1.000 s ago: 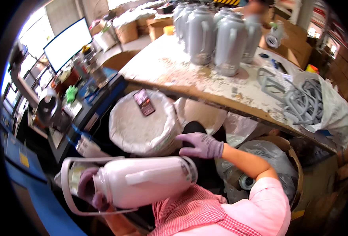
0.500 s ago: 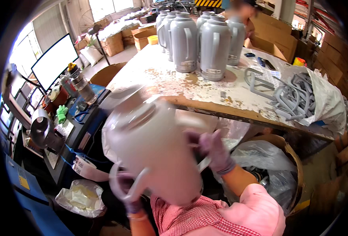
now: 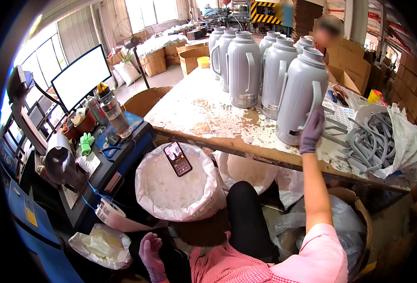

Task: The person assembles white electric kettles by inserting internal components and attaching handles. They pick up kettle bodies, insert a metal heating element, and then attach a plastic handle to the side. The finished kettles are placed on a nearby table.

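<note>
My right hand, in a purple glove, is closed round the handle of a grey vacuum jug. That jug stands upright near the front edge of the worn white table. Close behind it and to its left are several similar grey jugs, all upright with handles on their sides. Low in the view, near my lap, my left hand wears the same kind of glove; it is empty, its fingers loosely curled and apart. Loose grey handles spill from a white plastic bag right of the gripped jug.
Left of my knee, a phone lies on a white-lined tub. A side bench holds a monitor, a bottle and green gloves. A person is beyond the table, near cardboard boxes.
The jug that was tilted between both hands over my lap now stands upright on the table, to the right. My left hand has come off it and dropped lower; my right hand reached forward with it.
</note>
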### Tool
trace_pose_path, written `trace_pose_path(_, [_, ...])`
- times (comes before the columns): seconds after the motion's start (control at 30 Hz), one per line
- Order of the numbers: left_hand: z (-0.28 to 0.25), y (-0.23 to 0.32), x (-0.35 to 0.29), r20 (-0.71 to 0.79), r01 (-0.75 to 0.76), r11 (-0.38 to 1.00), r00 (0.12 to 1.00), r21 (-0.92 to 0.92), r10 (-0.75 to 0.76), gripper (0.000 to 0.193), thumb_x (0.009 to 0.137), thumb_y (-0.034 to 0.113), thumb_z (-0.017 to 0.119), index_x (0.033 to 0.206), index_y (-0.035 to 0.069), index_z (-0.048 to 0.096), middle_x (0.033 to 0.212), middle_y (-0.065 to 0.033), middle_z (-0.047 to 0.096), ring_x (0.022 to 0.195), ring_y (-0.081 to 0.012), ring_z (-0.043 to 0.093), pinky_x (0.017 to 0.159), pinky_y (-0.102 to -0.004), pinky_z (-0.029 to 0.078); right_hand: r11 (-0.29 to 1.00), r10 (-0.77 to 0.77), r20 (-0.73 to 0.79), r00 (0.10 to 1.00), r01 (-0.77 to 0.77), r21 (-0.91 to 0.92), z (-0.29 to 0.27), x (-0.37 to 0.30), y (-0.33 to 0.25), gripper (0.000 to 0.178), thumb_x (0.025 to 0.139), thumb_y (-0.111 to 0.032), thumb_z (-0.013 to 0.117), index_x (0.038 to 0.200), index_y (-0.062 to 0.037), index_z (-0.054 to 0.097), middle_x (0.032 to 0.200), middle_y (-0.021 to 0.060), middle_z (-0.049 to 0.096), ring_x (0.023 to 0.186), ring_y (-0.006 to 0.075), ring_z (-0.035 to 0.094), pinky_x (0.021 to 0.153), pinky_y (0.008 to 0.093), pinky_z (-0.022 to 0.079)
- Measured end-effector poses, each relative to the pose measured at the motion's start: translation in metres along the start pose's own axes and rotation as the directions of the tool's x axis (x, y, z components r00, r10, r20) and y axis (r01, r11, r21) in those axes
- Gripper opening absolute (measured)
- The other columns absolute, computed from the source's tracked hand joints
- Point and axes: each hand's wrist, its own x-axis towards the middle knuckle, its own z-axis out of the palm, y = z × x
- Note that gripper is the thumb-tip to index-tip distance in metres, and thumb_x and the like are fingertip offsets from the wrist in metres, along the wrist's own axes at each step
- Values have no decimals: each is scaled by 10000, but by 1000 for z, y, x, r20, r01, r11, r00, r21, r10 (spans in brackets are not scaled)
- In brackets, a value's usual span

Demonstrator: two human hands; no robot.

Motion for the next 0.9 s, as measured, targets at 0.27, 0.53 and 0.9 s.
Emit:
trace_pose_path(0.27, [11, -9, -12, -43, 28, 998, 999, 55, -25, 420, 1002, 338, 480, 1243, 18, 609, 1090, -105, 680, 921, -202, 667, 824, -311, 538, 891, -375, 157, 914, 402, -213, 122, 3, 58, 412, 1002, -308, 544, 1183, 60, 580, 1452, 229, 461, 1335, 362, 445, 1127, 412, 341])
trace_pose_path(0.53, [19, 10, -4, 7, -5, 996, 1000, 90, 4, 405, 997, 295, 497, 1243, -9, 602, 1112, -120, 672, 934, -200, 666, 856, -307, 526, 620, -327, 373, 869, 495, -609, 70, 82, 120, 719, 766, -387, 769, 1363, -74, 522, 1467, 208, 430, 1391, 372, 367, 1137, 510, 307])
trace_pose_path(0.9, [-10, 6, -3, -57, 81, 988, 996, 131, -74, 419, 1016, 303, 480, 1265, -16, 592, 1135, -134, 665, 993, -222, 649, 891, -331, 520, 312, 311, 546, 778, 459, -832, -200, 42, 72, 459, 784, -374, 692, 1146, -94, 654, 1093, 152, 637, 1134, 342, 542, 997, 470, 415])
